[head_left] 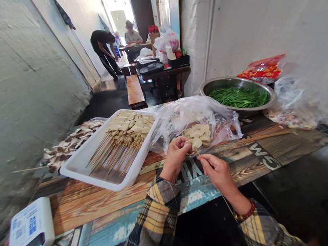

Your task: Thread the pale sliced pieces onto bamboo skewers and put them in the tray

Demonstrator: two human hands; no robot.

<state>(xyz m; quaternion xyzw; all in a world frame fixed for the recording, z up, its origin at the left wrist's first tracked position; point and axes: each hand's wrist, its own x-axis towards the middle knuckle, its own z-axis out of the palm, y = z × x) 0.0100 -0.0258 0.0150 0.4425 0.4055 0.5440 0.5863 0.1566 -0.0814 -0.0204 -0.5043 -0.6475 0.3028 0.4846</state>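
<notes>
My left hand (pixel 176 153) is closed in a pinch at the edge of a clear plastic bag (pixel 195 120) that holds pale flat food slices (pixel 199 134). My right hand (pixel 217 169) is closed on a thin bamboo skewer (pixel 200 155) whose tip points up toward the left hand's fingers; its shaft runs down past my wrist. Whether the left fingers hold a slice is hard to make out. Both sleeves are yellow-and-dark plaid, and a red bead bracelet sits on the right wrist.
A white tray (pixel 80 166) of finished skewers (pixel 119 141) lies left of the bag. Mushroom pieces (pixel 70 145) lie beyond it. A steel bowl of green stalks (pixel 239 95), a red packet (pixel 263 68) and a white device (pixel 28 234) share the wooden table (pixel 103 208). Two people work far back.
</notes>
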